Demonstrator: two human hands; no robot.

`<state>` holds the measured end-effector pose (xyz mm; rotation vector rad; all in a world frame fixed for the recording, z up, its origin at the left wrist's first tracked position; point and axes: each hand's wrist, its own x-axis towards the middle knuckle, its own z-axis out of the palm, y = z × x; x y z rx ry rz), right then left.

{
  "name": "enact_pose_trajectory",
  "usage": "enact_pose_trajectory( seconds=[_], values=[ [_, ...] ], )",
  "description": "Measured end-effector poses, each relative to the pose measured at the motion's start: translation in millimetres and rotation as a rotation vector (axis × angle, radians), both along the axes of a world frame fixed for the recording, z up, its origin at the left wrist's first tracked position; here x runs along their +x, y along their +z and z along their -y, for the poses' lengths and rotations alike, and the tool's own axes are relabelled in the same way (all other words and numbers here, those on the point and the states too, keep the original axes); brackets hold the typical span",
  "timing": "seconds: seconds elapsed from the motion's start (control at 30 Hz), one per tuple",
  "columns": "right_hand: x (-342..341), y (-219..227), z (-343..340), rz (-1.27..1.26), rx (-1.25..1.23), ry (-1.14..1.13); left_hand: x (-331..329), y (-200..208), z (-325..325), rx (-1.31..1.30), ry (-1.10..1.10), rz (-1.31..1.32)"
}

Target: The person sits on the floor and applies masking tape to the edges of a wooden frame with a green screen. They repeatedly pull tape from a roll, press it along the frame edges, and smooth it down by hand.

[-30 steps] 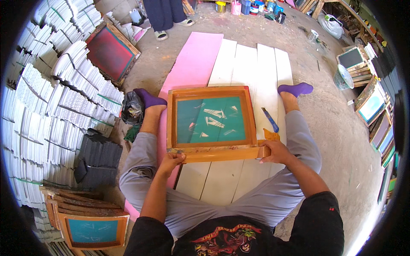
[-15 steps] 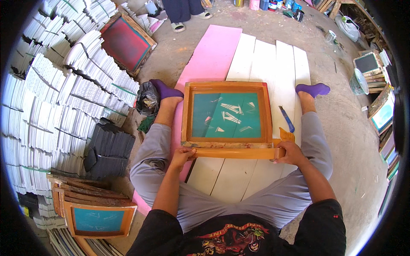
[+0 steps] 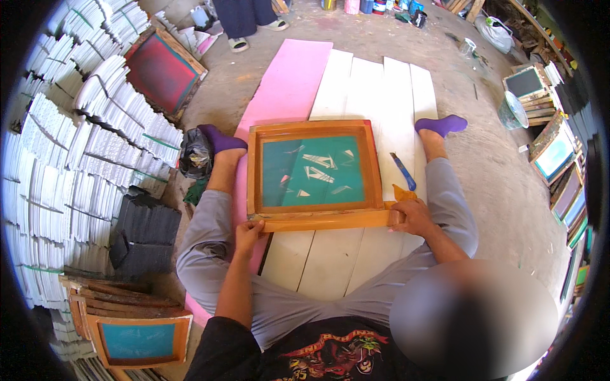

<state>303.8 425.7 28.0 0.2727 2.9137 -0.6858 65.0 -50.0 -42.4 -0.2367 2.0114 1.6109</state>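
A wooden screen-printing frame (image 3: 255, 162) lies between my legs, its teal mesh (image 3: 279, 184) marked with pale angular shapes. A strip of brown packing tape (image 3: 324, 223) runs along the frame's near side. At its left end, my left hand (image 3: 248, 236) pinches the tape against the frame's corner. My right hand (image 3: 413, 217) is closed around the tape roll (image 3: 395, 218) at the near right corner; its fingers are partly hidden. Just beyond that hand sits a crumpled piece of brown tape (image 3: 401, 193). A blue cutter knife (image 3: 403, 172) lies right of the frame.
White boards (image 3: 365, 82) and a pink board (image 3: 289, 79) lie under the frame. Paper stacks (image 3: 121, 152) and more screen frames (image 3: 98, 327) fill the left side. A black plastic bag (image 3: 196, 155) is by my left foot. Another person's legs (image 3: 244, 19) stand far left.
The view has shifted, so the scene sits further left. The stretched tape has come up against the frame's near side, with both hands moving along with it.
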Motion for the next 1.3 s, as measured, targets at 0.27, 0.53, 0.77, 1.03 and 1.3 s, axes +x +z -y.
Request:
enact_pose_trajectory(
  seconds=[0.27, 0.53, 0.77, 1.03, 1.3],
  values=[
    [4.9, -14.0, -0.7, -0.1, 0.272, 0.059, 8.2, -8.5, -15.8, -0.066, 0.043, -0.162],
    [-2.3, -10.6, 8.9, -0.291, 0.182, 0.062, 3.3, -20.0, -6.1, -0.116, 0.182, -0.225],
    [4.0, -6.5, 11.8, -0.245, 0.265, 0.191, 5.8, -46.2, -10.6, 0.03, 0.262, -0.268],
    [2.3, -9.6, 18.8, -0.296, 0.395, 0.25, 19.9, -13.7, -26.9, 0.041, 0.324, -0.233],
    [0.5, -12.0, 25.8, -0.218, 0.446, 0.26, 11.0, -54.8, -7.8, -0.253, 0.241, -0.385]
  ],
)
